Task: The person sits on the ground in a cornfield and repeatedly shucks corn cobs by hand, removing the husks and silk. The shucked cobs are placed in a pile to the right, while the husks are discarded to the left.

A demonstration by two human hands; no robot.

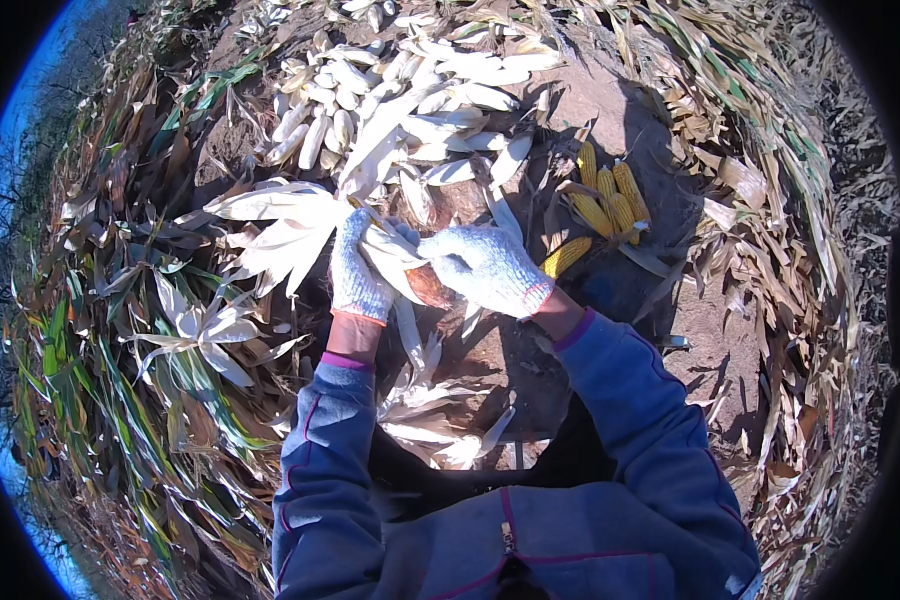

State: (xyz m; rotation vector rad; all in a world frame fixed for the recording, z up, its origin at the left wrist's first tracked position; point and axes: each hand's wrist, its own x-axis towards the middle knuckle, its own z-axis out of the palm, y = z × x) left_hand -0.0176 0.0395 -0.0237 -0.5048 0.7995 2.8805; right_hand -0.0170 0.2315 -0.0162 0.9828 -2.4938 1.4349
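Observation:
My left hand (358, 266), in a white knit glove, grips an ear of corn whose pale husk leaves (289, 225) fan out to the left and upward. A little yellow shows at the top of the grip; most of the ear is hidden by husk and glove. My right hand (487, 271), gloved alike, is closed at the ear's other side, with its fingers on the husk (390, 255). Reddish-brown corn silk (426, 286) hangs between the two hands. Right of my right hand, a bare yellow ear (566, 256) lies on the ground.
Several husked yellow ears (607, 199) are heaped at right. Ahead lies a pile of ears in pale husks (390, 90). Stripped husks (427, 412) rest before my lap, more (202, 330) at left. Dry and green stalks (120, 397) bank the left side; dry stalks (802, 300) line the right.

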